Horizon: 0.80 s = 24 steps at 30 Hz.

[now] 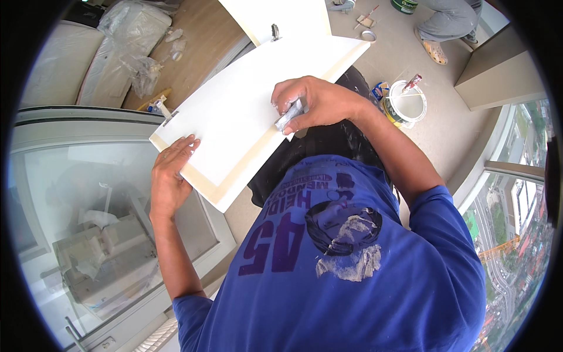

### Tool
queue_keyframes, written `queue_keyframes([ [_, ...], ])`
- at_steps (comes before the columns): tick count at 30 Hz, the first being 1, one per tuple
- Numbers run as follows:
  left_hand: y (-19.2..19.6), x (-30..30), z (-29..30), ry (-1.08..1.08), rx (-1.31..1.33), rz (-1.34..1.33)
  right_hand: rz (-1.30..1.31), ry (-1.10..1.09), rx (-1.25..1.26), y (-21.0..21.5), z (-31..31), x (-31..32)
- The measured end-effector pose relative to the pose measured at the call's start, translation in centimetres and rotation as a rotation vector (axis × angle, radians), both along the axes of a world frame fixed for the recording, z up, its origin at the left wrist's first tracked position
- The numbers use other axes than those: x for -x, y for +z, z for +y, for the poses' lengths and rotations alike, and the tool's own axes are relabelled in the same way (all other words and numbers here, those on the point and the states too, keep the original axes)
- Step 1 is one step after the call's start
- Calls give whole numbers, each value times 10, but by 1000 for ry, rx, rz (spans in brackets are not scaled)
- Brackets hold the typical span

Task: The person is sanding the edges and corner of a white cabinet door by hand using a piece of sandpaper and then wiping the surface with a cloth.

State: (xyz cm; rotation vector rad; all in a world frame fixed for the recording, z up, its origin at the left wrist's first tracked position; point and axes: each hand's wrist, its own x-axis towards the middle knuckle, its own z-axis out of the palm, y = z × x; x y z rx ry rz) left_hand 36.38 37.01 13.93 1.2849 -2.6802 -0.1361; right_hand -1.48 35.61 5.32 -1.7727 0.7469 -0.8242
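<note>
A white panel with beige bands along its edges lies slanted in front of me, partly over my dark trousers. Metal hinges sit on its far edge, so it looks like a cabinet door. My left hand grips the panel's left end, fingers on the top face. In my right hand is a small grey, white-dusted folded piece, perhaps sandpaper, pinched between thumb and bent fingers. It rests at the panel's near edge, on the beige band. White dust coats the fingertips.
Right of the panel stands a white paint bucket with a red-handled brush across it. Farther off are a tape roll, a green can and another person's leg and clog. A glass door is at left, windows at right.
</note>
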Motion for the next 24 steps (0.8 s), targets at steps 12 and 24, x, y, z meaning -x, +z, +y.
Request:
queue_keyframes([
  [12,-3,-1,2,14,1,-9,-92,41,107,-2,5,-22],
  [24,-1,0,3,11,3,3,-60,-16,83,-12,1,-5],
])
